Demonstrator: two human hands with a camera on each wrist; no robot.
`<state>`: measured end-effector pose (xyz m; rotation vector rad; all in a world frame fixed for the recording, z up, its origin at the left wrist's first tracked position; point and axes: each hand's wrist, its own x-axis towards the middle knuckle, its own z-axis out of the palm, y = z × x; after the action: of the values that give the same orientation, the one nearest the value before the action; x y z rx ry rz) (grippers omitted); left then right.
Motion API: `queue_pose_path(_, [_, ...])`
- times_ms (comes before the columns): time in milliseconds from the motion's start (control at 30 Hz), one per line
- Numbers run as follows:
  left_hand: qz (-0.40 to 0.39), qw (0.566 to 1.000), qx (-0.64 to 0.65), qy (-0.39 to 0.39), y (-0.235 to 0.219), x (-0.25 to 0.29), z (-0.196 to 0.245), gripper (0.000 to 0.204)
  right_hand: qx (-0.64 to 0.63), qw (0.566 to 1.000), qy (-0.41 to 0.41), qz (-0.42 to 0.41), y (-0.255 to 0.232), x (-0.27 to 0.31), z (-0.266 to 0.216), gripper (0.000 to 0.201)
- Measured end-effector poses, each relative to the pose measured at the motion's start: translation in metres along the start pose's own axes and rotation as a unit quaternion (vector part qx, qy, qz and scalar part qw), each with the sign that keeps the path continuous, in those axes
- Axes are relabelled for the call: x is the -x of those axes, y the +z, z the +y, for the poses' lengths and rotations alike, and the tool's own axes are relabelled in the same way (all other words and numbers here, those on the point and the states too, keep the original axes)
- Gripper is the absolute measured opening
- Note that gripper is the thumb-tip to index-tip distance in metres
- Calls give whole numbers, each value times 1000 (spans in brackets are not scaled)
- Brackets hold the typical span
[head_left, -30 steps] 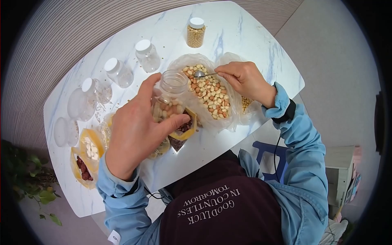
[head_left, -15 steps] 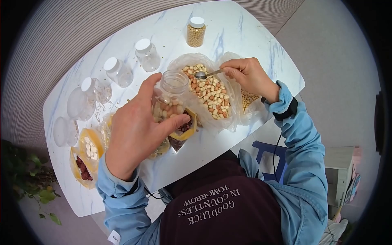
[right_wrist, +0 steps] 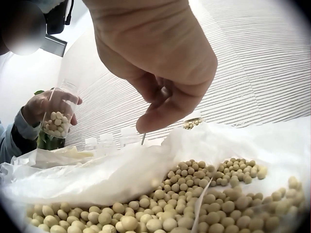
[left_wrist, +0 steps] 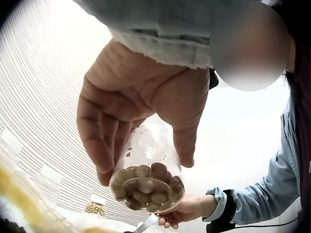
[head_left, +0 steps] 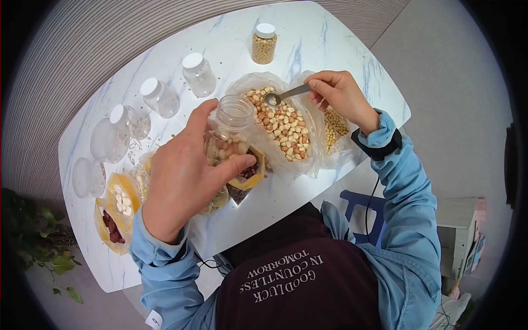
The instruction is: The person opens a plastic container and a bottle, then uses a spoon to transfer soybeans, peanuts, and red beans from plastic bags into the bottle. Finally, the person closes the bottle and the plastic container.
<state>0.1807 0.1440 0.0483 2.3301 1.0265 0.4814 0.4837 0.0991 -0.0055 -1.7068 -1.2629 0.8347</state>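
In the head view my left hand (head_left: pixel 184 170) grips an open clear jar (head_left: pixel 235 114) partly filled with peanuts, thumb on one side and fingers on the other. The left wrist view shows the peanuts (left_wrist: pixel 148 194) gathered at the jar's bottom. My right hand (head_left: pixel 344 99) pinches the handle of a metal spoon (head_left: pixel 294 91), whose bowl is over the peanuts (head_left: pixel 286 129) in an open plastic bag, near the jar's mouth. Beneath the right hand lies a bag of soybeans (right_wrist: pixel 160 208).
A lidded jar of soybeans (head_left: pixel 264 45) stands at the back. Several white-lidded jars (head_left: pixel 199 77) line the table's left side. Yellow bags, one with white pieces (head_left: pixel 122 199) and one with dark red pieces (head_left: pixel 113 228), lie front left. A blue stool (head_left: pixel 379 212) is beside the table.
My right hand has moved slightly right with the spoon, and more of the handle shows with its bowl turned upward. The left hand and jar have stayed in place.
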Motion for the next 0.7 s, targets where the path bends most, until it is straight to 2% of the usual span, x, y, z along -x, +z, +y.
queue_pose_path(300, [-2, 1000, -1, 5, 0, 0, 0, 81, 59, 996, -59, 25, -4, 13, -8, 20])
queue_pose_path(400, [-4, 1000, 0, 3, 0, 0, 0, 82, -8, 999, -18, 32, -4, 17, -10, 21])
queue_pose_path(700, [-6, 1000, 2, -5, -1, 0, 2, 82, -29, 999, -13, 38, -11, 26, -8, 21])
